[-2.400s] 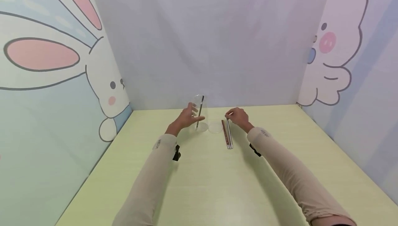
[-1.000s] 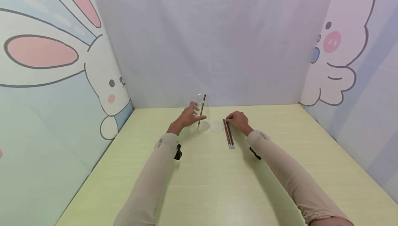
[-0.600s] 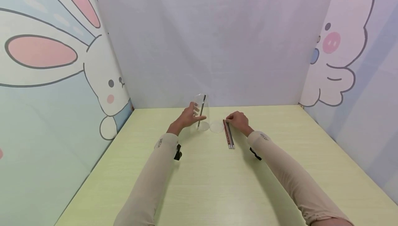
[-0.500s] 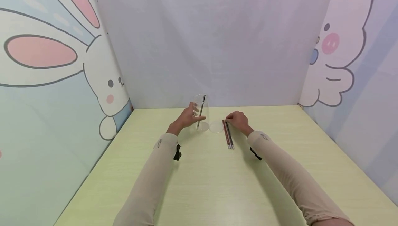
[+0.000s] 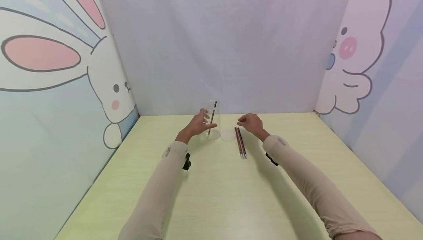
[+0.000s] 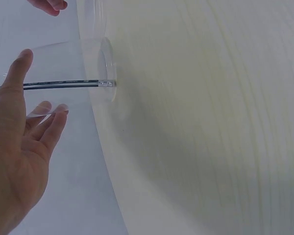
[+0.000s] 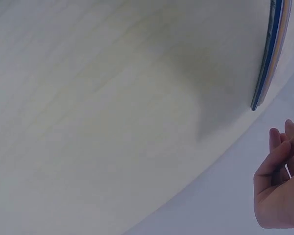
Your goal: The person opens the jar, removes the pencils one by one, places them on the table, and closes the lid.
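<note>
My left hand (image 5: 197, 123) holds a tall clear plastic cylinder (image 6: 59, 54), thumb on one side and fingers on the other. Inside it a dark striped pencil (image 6: 63, 84) leans at a slant, its eraser end at the base. A clear round disc (image 5: 228, 135) lies on the table just right of the cylinder. Beside that, pencils lie close together: a reddish one (image 5: 238, 144) at left and a dark one (image 5: 242, 142) at right, eraser ends towards me. Just above their far ends hovers my right hand (image 5: 252, 123), fingers loosely curled, with nothing visible in them.
The pale wooden table (image 5: 211, 196) is bounded by a grey-white cloth backdrop (image 5: 224, 49) close behind the cylinder. Side panels with cartoon animals, such as a rabbit (image 5: 112, 75), stand left and right.
Earlier my right hand pinched the far end of the rightmost pencil and laid it against the others. It has now let go and risen slightly off them. My left hand stays on the cylinder.
</note>
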Demonstrator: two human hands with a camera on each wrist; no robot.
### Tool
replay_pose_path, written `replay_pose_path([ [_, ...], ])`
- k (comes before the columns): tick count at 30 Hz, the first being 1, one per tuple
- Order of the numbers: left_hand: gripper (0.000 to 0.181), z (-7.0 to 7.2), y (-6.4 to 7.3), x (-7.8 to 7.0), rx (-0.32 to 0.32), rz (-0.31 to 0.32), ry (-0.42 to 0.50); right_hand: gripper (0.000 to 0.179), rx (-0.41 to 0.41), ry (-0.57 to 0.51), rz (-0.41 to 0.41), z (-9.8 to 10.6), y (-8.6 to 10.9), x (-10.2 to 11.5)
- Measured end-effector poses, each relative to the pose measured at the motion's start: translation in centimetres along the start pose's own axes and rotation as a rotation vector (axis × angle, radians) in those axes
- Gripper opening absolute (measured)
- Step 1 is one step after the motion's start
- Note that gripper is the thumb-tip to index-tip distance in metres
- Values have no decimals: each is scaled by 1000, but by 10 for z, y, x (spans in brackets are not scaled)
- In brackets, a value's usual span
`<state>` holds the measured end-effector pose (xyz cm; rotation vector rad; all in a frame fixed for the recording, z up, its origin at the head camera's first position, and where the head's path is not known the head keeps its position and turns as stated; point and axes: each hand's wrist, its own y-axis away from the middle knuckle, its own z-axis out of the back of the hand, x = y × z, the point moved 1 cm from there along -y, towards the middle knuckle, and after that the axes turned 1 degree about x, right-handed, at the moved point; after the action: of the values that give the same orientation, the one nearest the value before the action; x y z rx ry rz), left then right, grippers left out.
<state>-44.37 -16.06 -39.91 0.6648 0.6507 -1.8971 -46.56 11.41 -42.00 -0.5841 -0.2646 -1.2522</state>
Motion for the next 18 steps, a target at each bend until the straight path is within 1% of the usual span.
replay_pose_path([
  [6, 81, 0, 0, 0, 7, 4, 4, 27, -13, -6, 13, 13, -5, 18],
  [12, 82, 1, 0, 0, -4, 9, 21, 27, -32, -8, 63, 25, -14, 43],
  [18, 86, 1, -1, 5, -4, 12, 16, 28, -52, -5, 88, 40, -24, 68],
])
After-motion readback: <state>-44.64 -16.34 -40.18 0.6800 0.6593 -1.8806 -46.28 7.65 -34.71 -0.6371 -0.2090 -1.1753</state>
